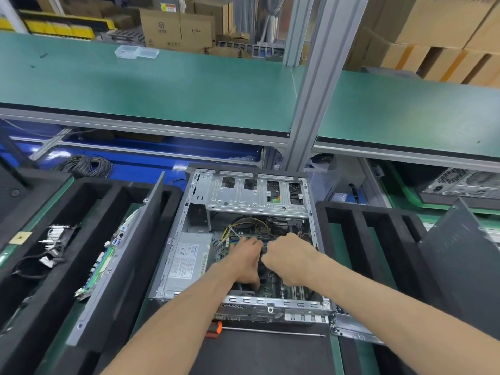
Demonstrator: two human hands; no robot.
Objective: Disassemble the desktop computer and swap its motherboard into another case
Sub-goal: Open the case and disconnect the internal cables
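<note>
Case (251, 207) open, PSU (186, 259) and mobo (270, 286) not out yet. Left hand (244, 262) flat on mobo, right hand (288, 258) curled, can't tell on what.

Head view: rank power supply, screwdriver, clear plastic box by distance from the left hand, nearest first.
From the left hand, inside the open case:
1. Power supply, just to its left in the same case.
2. Screwdriver, on the mat in front of the case.
3. Clear plastic box, far back on the green shelf.
</note>
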